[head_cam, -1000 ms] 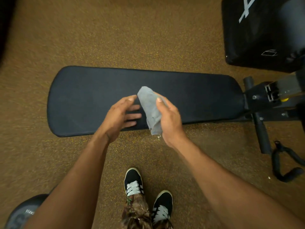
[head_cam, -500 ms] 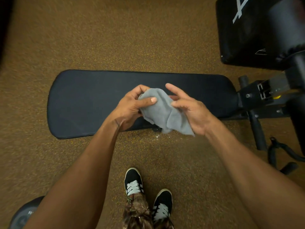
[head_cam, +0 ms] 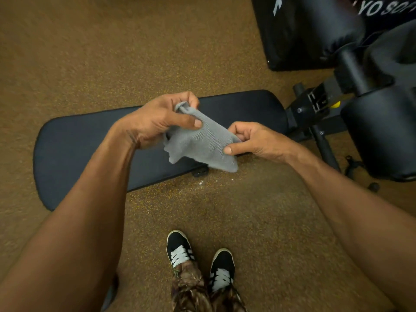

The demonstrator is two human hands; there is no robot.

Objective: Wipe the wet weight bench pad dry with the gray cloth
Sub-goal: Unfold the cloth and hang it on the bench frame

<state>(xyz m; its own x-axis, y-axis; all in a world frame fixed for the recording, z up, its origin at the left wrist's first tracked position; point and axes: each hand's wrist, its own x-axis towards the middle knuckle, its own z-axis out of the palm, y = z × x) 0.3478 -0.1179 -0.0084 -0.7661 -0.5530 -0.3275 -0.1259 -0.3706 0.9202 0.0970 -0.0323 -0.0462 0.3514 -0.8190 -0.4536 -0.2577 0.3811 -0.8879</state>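
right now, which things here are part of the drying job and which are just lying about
In the job:
- cloth, pinched by left hand and right hand
- bench pad

Lying about:
- black block with white print
- roller
- frame
- shoes

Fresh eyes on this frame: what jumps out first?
The gray cloth at centre, spread between both hands: the left hand pinches its upper corner, the right hand pinches its right edge. Behind it the long black bench pad lies across the speckled brown floor, with black padded equipment at upper right. Black-and-white shoes stand at bottom centre.
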